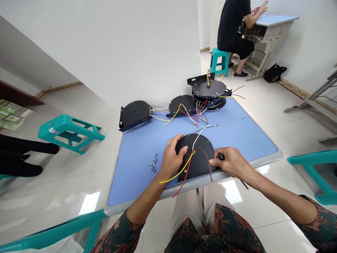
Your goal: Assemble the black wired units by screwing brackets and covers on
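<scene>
Head view, left hand spread on one wired black disc, right hand pinching one black screwdriver, one screw pile

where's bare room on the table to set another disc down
The blue table has a free patch right of the near black disc, below the wires, and another left of the screws, by the table's left edge. It's crowded at the far end, around the stacked discs and their tangled wires.

Background: co-worker seated on teal plastic stool at grey metal-framed desk, phone in hand; black bag on tiled floor; second teal stool tipped over, left.
</scene>
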Tool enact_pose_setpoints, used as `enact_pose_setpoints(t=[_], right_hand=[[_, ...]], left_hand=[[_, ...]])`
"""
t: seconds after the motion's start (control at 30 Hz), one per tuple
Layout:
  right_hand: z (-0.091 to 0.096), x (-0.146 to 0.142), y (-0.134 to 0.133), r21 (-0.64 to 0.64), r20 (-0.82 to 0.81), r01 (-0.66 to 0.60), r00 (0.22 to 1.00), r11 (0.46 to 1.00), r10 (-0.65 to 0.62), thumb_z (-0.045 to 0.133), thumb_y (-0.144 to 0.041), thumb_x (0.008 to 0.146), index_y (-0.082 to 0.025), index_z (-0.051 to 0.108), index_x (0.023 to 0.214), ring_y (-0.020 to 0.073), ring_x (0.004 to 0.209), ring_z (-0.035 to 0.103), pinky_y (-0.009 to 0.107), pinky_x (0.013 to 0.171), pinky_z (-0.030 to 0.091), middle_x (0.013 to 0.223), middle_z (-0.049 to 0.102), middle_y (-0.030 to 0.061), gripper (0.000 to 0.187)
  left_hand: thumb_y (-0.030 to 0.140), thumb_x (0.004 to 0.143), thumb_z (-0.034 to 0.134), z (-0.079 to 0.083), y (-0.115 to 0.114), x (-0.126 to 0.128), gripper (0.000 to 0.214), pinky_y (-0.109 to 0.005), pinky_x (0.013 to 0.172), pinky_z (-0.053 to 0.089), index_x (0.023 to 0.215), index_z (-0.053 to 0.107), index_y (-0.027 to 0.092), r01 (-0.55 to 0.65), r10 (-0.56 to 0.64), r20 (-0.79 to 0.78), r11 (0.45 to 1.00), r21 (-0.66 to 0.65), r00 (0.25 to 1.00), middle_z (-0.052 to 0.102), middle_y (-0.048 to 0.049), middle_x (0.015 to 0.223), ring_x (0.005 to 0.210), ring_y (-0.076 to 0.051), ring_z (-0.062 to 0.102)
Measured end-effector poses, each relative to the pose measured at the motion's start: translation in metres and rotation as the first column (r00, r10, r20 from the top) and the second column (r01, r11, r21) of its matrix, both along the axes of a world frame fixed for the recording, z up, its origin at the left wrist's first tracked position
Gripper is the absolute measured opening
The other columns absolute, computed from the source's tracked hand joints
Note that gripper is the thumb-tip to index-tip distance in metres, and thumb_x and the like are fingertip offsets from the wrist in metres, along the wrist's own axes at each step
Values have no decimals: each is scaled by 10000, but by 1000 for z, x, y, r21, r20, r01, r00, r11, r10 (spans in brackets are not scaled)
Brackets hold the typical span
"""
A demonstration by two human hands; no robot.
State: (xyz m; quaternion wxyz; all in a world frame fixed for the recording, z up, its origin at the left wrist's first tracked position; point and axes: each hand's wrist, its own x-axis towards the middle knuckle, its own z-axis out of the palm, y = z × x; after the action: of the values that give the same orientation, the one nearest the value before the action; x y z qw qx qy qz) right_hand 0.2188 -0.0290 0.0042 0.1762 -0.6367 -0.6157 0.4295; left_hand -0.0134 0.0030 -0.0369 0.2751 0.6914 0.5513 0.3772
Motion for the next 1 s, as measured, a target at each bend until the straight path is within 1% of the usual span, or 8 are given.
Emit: enact_pose_setpoints(t=[0.23,0.33,0.43,0.53,0.63,0.73,0.83,1.0], right_hand=[[2,1,7,-92,-55,-35,998,995,30,673,-292,724,-212,497,593,86,438,341,244,484,248,436,363,-87,233],[0,1,8,-100,-88,-42,996,994,33,678,-303,722,-214,501,602,82,404,341,235,455,247,410,356,-94,232],[-2,0,9,-113,-111,-29,994,993,17,678,-317,722,-218,499,611,79,362,337,226,416,248,388,353,-101,232],[-2,0,9,-138,-128,-24,992,990,6,680,-318,723,-223,490,610,77,332,329,218,381,246,369,348,-106,240],[-1,-1,9,-154,-140,-21,990,988,-1,680,-311,727,-226,480,608,74,313,314,212,357,237,351,339,-110,248],[-1,-1,9,-162,-140,-14,990,987,-9,679,-311,734,-227,474,609,72,308,308,208,348,232,345,342,-110,254],[-3,-1,10,-172,-146,-21,989,985,-5,676,-327,734,-229,470,613,72,304,306,208,345,225,347,347,-110,259],[-3,-1,9,-152,-148,-23,989,988,0,683,-359,725,-224,484,632,70,309,308,213,356,226,364,352,-110,258]], left_hand=[[254,913,559,-3,0,-3,361,-464,1056,469,1266,606,198,26,-16,-143,998,64,990,656,-102,1245,1185,-255,581],[221,959,495,-3,-2,-2,319,-488,1069,450,1249,625,201,103,-59,-242,979,174,969,642,-103,1321,1212,-256,555],[203,997,445,-2,-4,1,317,-523,1091,425,1226,663,197,150,-39,-357,945,290,933,578,-115,1426,1251,-270,502],[157,1000,429,-1,-4,4,332,-509,1094,445,1216,679,189,202,-44,-399,910,363,916,620,-109,1374,1252,-262,497],[103,985,402,-2,-4,5,369,-484,1095,471,1243,661,158,263,-96,-411,890,373,907,665,-117,1306,1243,-245,536],[82,937,419,0,-6,3,429,-500,1120,461,1317,613,127,293,-129,-430,893,341,893,631,-137,1369,1301,-263,522],[177,915,507,5,-10,2,485,-540,1142,436,1391,548,97,323,-171,-463,907,271,870,575,-170,1440,1343,-309,499],[513,853,693,9,-10,3,763,-584,1154,403,1455,485,92,328,-202,-475,924,198,856,507,-208,1496,1395,-380,430]])
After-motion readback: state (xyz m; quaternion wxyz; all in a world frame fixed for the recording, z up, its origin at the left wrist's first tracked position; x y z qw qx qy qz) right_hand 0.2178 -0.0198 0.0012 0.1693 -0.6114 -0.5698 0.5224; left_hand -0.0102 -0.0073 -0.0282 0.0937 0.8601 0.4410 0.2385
